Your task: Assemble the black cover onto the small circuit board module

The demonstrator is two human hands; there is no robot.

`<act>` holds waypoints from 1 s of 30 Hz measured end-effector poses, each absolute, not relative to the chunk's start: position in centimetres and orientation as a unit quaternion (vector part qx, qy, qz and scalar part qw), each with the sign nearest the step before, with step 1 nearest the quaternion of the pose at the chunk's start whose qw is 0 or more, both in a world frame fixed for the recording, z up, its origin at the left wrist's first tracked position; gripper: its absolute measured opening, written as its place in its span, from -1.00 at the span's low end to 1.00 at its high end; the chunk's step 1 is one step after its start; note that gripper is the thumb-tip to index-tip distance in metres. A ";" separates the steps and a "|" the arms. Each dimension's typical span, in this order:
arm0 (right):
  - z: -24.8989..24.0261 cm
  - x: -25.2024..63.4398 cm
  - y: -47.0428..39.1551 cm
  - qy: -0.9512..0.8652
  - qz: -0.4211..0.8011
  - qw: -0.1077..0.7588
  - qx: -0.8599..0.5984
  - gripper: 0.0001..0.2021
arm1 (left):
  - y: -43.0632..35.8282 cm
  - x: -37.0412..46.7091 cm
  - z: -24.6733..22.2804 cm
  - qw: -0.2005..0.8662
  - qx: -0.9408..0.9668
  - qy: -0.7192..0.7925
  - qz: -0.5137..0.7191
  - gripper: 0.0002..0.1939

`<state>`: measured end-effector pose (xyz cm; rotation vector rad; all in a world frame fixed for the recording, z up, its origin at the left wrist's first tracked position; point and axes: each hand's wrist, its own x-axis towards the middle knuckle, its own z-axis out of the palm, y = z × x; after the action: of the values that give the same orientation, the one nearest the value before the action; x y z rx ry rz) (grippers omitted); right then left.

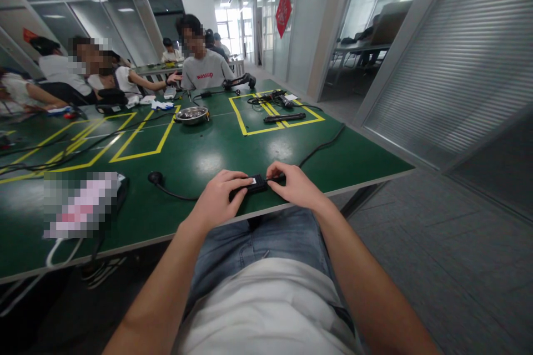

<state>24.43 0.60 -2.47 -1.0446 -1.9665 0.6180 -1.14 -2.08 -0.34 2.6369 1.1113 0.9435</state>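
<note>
Close to the table's front edge, my left hand (221,198) is closed around a small black box (259,183) with a white label on its top. My right hand (295,184) pinches a black cable end at the box's right side; whether it is plugged in is hidden by my fingers. From there the black cable (322,146) runs up and right across the table. Another cable (177,196) leads left from under my left hand to a round black plug-like end (155,178) lying on the green surface.
The green table (366,158) bears yellow tape outlines. A black bar (285,117) and tangled cables (266,98) lie at the right back, a steel bowl (192,115) near the middle. A blurred pinkish object (85,205) sits at left. A person (205,73) sits opposite.
</note>
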 end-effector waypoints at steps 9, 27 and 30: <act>-2.6 24.7 0.6 -0.781 0.243 0.392 -0.420 -0.92 | -1.6 -1.2 -0.4 0.066 0.878 0.367 0.299 -0.68; -2.4 24.7 0.6 -0.782 0.245 0.398 -0.412 -0.88 | -0.3 -1.4 -1.0 0.055 0.768 0.521 0.368 -0.80; -2.5 24.6 0.6 -0.788 0.236 0.389 -0.414 -0.89 | 0.1 -1.5 -1.2 0.085 0.775 0.533 0.329 -0.85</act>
<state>24.64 0.64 -2.52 -1.0540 -2.0053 0.5992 -1.47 0.11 -1.16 2.3129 1.5884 0.9806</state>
